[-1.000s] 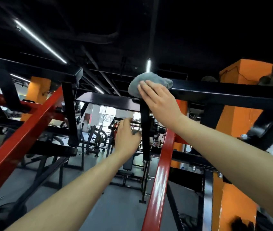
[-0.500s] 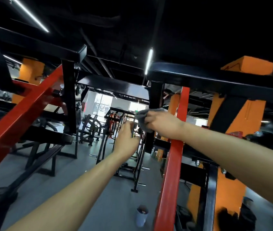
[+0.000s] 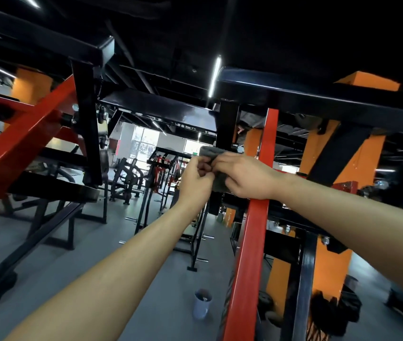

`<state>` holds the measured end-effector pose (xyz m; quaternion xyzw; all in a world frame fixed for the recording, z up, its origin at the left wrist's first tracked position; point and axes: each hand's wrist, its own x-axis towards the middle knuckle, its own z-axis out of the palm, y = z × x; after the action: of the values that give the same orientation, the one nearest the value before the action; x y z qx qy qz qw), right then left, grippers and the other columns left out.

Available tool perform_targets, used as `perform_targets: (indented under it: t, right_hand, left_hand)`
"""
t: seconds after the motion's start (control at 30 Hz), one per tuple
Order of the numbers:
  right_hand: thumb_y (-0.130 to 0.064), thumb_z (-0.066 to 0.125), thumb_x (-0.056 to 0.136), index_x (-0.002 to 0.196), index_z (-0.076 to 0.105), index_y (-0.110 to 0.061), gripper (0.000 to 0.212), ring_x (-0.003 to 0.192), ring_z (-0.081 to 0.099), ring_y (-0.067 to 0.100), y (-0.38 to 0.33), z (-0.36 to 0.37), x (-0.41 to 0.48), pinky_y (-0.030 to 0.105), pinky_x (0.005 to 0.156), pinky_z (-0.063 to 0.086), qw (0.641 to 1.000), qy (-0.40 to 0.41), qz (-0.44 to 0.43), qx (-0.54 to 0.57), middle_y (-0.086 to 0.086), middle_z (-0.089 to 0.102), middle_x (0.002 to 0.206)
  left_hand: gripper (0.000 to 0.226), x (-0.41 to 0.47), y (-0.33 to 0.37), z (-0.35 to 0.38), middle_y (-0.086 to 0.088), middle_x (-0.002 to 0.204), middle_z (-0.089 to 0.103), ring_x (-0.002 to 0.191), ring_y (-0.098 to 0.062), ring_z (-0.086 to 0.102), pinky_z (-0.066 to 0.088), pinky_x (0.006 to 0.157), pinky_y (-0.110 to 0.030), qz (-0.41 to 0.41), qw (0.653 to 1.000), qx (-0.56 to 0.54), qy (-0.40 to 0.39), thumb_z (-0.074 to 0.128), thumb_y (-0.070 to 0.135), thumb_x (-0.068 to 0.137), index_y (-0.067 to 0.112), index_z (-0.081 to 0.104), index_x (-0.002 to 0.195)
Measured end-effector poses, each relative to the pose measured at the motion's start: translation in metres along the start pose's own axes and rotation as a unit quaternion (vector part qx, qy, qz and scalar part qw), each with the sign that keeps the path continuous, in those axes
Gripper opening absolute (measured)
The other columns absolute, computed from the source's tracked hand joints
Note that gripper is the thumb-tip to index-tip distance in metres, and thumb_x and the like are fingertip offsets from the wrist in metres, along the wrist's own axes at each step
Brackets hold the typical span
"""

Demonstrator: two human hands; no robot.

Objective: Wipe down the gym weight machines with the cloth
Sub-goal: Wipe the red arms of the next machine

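Note:
A grey cloth is held between both hands in mid-air, in front of a black upright post of the weight machine. My right hand grips its right side with fingers curled over it. My left hand pinches its left edge. Most of the cloth is hidden between the hands. The machine's black top crossbeam runs overhead, and a red sloping bar passes just under my right wrist.
A second red bar and black frame stand to the left. A small cup-like container sits on the grey floor below. Orange pillars rise on the right. More machines stand farther back.
My right hand brought the cloth down from the top crossbeam to chest height. My left hand moved in and took hold of the cloth's edge. The view tilted downward.

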<state>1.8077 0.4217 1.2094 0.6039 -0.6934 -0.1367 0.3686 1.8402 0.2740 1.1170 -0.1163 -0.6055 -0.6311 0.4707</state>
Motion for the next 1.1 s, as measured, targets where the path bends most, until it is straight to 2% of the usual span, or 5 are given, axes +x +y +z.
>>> perform_targets:
  t: [0.23,0.47,0.63,0.87,1.1]
  right_hand:
    - [0.002,0.043,0.077,0.094,0.045,-0.017,0.026,0.082,0.049,0.024,-0.001,-0.002,-0.004,0.047,0.066,0.045,0.987,0.103,0.074,0.104,-0.002,0.045,0.100]
    - [-0.008,0.044,0.078,0.065,0.060,-0.023,0.026,0.057,0.062,0.011,0.004,0.004,-0.006,0.040,0.062,0.055,0.968,0.055,0.187,0.158,-0.007,0.062,0.057]
    - [-0.009,0.042,0.081,0.062,0.061,-0.017,0.028,0.058,0.068,0.017,0.003,0.005,-0.003,0.044,0.061,0.057,0.960,0.005,0.224,0.169,0.002,0.065,0.060]
    - [-0.013,0.046,0.082,0.061,0.060,-0.021,0.027,0.060,0.068,0.018,0.000,0.003,-0.001,0.044,0.061,0.057,0.956,0.002,0.256,0.144,0.000,0.065,0.060]
    - [-0.016,0.050,0.083,0.064,0.063,-0.017,0.023,0.055,0.065,0.009,-0.002,0.004,0.000,0.027,0.056,0.045,0.949,0.030,0.276,0.150,-0.002,0.067,0.058]
  left_hand:
    - [0.038,0.007,-0.020,0.031,-0.002,0.103,0.065,0.086,-0.003,0.064,0.053,0.073,-0.021,0.016,0.999,-0.036,0.032,0.074,0.002,0.087,0.014,0.050,0.115]
    - [0.032,0.006,-0.064,0.048,0.002,0.099,0.070,0.087,-0.001,0.069,0.054,0.072,-0.016,0.061,0.994,0.013,0.087,0.074,-0.003,0.086,0.009,0.057,0.111]
    - [0.026,0.009,-0.105,0.042,0.008,0.090,0.059,0.080,-0.003,0.056,0.048,0.072,-0.014,0.063,0.974,0.208,0.057,0.064,0.005,0.095,0.029,0.054,0.094]
    - [0.009,0.021,-0.119,0.033,0.001,0.087,0.062,0.084,-0.019,0.059,0.052,0.077,-0.032,0.060,0.973,0.221,0.028,0.057,0.005,0.096,0.014,0.057,0.095]
    - [0.018,0.025,-0.121,0.032,0.008,0.086,0.057,0.076,-0.003,0.054,0.040,0.065,-0.017,0.165,0.937,0.306,0.044,0.057,0.003,0.095,0.021,0.053,0.094]
